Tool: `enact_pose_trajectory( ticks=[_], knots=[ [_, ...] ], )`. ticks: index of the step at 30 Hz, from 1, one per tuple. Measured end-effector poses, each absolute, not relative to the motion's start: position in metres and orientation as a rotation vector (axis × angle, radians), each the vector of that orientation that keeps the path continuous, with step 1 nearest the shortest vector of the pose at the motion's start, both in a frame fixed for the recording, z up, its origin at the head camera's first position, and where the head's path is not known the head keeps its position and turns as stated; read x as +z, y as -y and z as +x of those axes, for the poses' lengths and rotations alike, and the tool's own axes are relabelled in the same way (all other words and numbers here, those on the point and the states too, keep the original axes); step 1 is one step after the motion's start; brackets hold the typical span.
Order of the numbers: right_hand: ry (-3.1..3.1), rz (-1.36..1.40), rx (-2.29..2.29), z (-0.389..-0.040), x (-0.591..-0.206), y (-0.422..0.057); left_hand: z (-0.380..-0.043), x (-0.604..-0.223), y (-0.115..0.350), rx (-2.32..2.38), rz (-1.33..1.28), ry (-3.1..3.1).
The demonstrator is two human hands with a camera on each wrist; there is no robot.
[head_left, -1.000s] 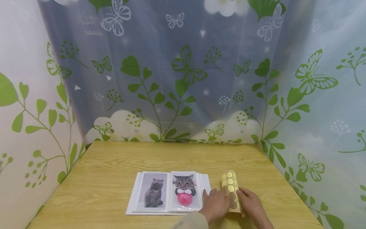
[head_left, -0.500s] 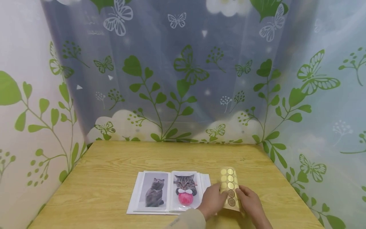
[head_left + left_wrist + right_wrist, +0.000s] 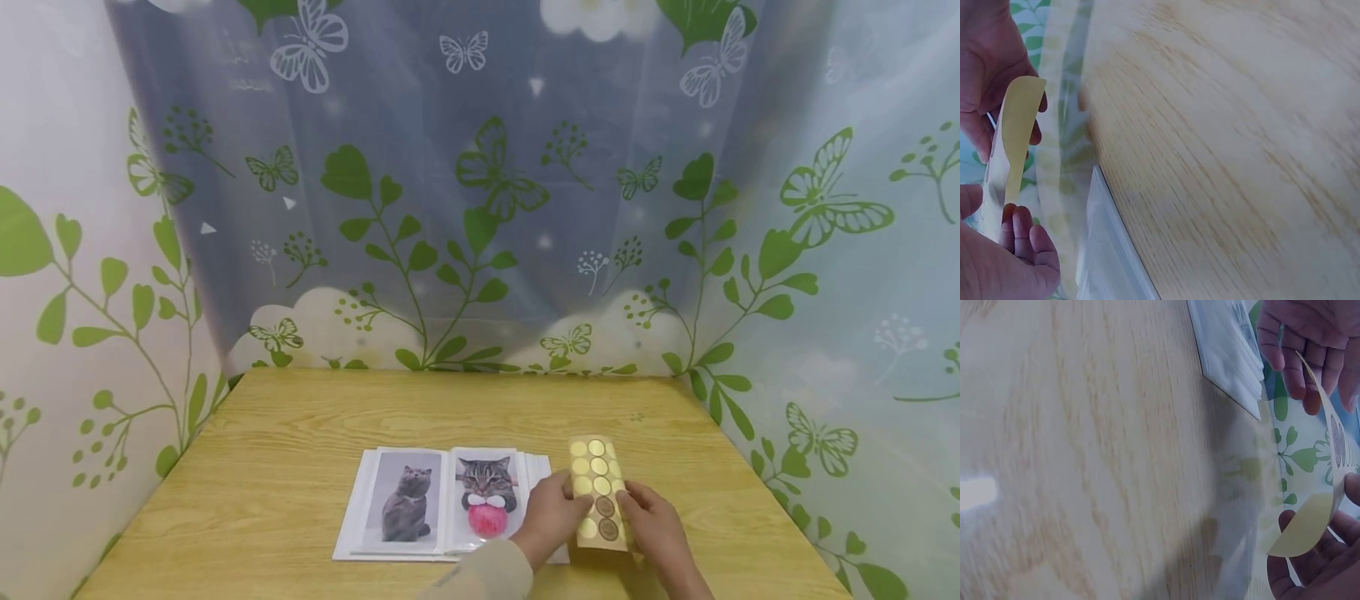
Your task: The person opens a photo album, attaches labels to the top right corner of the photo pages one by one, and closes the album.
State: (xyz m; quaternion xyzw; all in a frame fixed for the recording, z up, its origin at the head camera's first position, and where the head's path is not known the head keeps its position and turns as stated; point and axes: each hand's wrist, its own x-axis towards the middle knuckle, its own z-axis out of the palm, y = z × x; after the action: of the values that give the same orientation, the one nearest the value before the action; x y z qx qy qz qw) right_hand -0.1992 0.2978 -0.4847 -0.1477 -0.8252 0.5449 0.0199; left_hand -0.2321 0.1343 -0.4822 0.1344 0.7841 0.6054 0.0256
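Note:
A sheet of round gold stickers (image 3: 598, 467) is held up between both hands, right of the photo album, with its face toward the head camera. Two of its circles near the bottom look brownish. My left hand (image 3: 551, 510) pinches the left edge, thumb on the front and fingers behind. On the opposite edge my right hand (image 3: 658, 523) grips it the same way. From the left wrist, the sheet's plain yellowish back (image 3: 1021, 119) shows, curling at one end. The right wrist view catches the bent lower end (image 3: 1307, 528) above the right fingers.
A white photo album (image 3: 347, 533) lies spread on the wooden table (image 3: 262, 467), showing a grey cat photo (image 3: 405, 500) and a tabby with a pink ball (image 3: 486, 500). A leaf-and-butterfly patterned curtain (image 3: 480, 275) encloses the back and sides.
The sticker sheet has risen, tipped up toward the head camera and shifted slightly left. My left hand went from lying over its edge to pinching it with the thumb in front.

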Motion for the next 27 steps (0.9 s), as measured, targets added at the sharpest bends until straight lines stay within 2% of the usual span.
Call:
enact_pose_trajectory(
  ticks=[11,27],
  knots=[
    [2.582,-0.427,1.622,-0.201,-0.4792,-0.2936,-0.2374,-0.4831,-0.1358,2.01,0.129,-2.159],
    [2.601,-0.381,1.628,-0.2013,-0.4764,-0.292,-0.2327,-0.4837,-0.1346,2.072,0.16,-2.021]
  ],
)
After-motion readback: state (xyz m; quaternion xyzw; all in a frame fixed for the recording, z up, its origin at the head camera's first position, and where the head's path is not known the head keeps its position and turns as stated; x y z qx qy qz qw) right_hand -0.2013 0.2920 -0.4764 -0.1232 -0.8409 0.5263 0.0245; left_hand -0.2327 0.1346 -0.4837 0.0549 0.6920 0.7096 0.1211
